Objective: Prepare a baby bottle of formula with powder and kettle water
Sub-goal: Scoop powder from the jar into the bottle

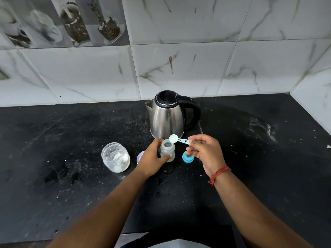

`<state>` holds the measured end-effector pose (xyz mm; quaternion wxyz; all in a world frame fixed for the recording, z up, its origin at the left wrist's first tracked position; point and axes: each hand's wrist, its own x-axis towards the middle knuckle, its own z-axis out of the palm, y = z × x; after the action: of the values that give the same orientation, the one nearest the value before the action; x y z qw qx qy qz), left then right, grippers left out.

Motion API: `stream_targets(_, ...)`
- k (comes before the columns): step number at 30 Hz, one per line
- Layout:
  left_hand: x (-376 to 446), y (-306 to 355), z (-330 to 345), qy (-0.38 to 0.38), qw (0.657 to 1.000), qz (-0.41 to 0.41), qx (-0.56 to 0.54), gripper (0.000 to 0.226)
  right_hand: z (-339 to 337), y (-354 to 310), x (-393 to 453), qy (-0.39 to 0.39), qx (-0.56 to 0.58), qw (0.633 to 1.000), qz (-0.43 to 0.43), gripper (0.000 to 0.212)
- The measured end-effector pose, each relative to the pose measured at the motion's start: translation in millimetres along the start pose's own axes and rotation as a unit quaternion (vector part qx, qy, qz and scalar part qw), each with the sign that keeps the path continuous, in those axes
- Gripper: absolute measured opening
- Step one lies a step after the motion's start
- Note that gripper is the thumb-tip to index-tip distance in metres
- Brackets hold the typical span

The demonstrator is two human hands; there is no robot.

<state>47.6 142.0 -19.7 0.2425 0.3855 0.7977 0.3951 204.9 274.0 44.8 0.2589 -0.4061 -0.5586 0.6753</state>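
Note:
A clear baby bottle point(167, 149) stands open-topped on the black counter. My left hand point(152, 160) grips its body from the left. My right hand point(206, 153) pinches the handle of a pale blue measuring scoop point(176, 139), whose bowl hovers just above and right of the bottle mouth and holds white powder. A clear jar point(115, 157) with white powder at its bottom stands open left of the bottle. A steel kettle point(168, 117) with a black lid and handle stands right behind the bottle. The blue bottle cap point(188, 157) lies under my right hand.
A pale round lid point(140, 157) lies between the jar and my left hand, partly hidden. The black counter point(71, 131) ends at a marble-tiled wall point(179, 68) behind the kettle and on the right. White powder smears mark the counter at right point(265, 127).

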Motion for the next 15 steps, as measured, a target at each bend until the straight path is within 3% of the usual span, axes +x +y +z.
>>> stream_targets(7,-7,3,-15,0.037,0.998,0.026,-0.035,0.055,9,-15,-13,-0.016,-0.094,0.99,-0.104,0.012)
stream_targets(15,-21,8,-29,0.063,0.995,0.06,-0.044,0.059,27,-21,-24,-0.015,-0.222,0.941,-0.256,0.02)
